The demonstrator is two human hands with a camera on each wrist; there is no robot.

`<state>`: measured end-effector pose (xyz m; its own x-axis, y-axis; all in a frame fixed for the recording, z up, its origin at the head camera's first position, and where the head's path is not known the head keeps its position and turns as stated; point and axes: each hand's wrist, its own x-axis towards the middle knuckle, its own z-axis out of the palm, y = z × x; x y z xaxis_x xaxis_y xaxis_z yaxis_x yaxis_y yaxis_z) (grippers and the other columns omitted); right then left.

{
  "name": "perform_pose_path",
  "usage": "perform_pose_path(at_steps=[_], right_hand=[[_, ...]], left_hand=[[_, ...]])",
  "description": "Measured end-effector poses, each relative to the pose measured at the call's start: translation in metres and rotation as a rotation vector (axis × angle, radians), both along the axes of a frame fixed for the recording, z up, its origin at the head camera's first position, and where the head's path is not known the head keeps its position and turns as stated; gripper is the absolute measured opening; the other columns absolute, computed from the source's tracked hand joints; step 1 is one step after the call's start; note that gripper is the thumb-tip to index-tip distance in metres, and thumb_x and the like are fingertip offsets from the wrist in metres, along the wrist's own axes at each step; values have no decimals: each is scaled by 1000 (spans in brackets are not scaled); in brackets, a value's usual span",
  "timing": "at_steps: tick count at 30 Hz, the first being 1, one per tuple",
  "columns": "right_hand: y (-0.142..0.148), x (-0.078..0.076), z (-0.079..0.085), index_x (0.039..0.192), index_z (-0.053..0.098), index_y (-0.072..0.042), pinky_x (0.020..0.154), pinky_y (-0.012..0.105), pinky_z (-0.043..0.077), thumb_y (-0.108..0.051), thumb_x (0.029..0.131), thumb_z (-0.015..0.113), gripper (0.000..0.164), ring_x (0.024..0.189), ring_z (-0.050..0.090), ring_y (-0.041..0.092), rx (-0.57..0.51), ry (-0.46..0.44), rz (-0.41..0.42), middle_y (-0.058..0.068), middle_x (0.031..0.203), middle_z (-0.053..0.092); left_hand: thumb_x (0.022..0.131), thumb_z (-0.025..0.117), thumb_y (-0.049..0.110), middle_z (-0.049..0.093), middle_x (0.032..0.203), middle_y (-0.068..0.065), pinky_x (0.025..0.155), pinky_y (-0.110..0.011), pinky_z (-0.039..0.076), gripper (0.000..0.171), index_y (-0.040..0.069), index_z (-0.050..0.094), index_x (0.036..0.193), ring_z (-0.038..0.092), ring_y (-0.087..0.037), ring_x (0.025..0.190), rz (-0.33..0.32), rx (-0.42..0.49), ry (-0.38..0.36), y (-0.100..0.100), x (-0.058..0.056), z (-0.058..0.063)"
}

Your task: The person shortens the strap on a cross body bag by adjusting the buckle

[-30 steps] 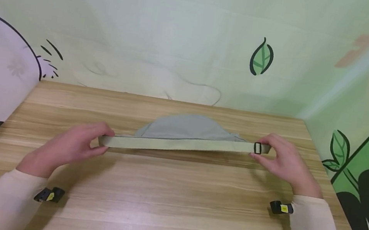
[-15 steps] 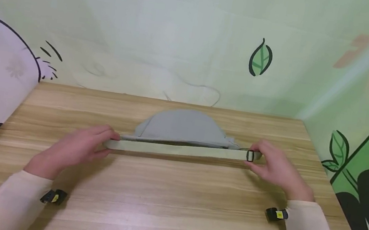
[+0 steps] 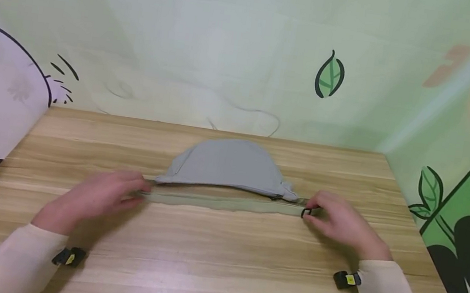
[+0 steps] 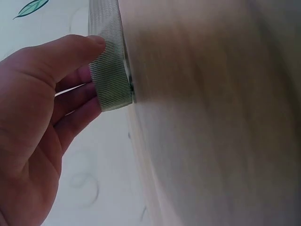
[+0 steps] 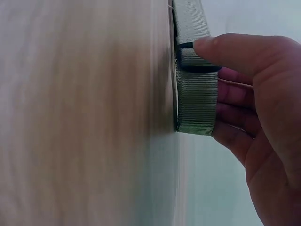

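A grey half-moon waist bag (image 3: 230, 165) lies on the wooden table with its curved side toward the wall. Its pale green webbing strap (image 3: 227, 204) runs along the near side, stretched between both hands. My left hand (image 3: 99, 195) pinches the strap's left bend; in the left wrist view the thumb lies on the ribbed webbing (image 4: 110, 70), with fingers behind it. My right hand (image 3: 345, 225) pinches the right end beside a black slider buckle (image 3: 306, 213). In the right wrist view the thumb touches that buckle (image 5: 197, 69), and the fingers sit behind the strap.
The wooden table (image 3: 183, 268) reaches back to a pale green printed wall (image 3: 229, 56). A side wall with leaf drawings (image 3: 429, 192) borders the table's right edge. Each wrist wears a small black camera, one at the left sleeve (image 3: 69, 257) and one at the right (image 3: 346, 280).
Both hands have lowered the strap toward the table and come nearer to the person and slightly inward. The bag now lies flatter, with more of its grey face showing.
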<state>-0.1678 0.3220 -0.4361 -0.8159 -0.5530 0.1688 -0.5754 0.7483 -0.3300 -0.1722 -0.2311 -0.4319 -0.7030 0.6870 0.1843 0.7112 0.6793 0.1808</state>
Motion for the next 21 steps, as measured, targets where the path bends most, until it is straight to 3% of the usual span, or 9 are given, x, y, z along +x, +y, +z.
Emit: perform_pose_path(at_steps=[9, 21], right_hand=[[-1, -3, -4, 102, 76, -8, 84, 45, 62, -10, 91, 85, 14, 94, 73, 21, 16, 74, 61, 1, 99, 75], [-6, 2, -4, 100, 78, -13, 82, 41, 63, -7, 90, 86, 15, 93, 74, 14, -140, 71, 68, -4, 101, 78]], left_hand=[[92, 85, 11, 75, 99, 3, 80, -38, 64, 15, 13, 82, 106, 74, -15, 89, -23, -14, 52, 2, -2, -2], [95, 80, 8, 77, 105, 2, 85, -39, 65, 18, 10, 82, 113, 75, -15, 94, -10, 114, -34, 6, 1, 5]])
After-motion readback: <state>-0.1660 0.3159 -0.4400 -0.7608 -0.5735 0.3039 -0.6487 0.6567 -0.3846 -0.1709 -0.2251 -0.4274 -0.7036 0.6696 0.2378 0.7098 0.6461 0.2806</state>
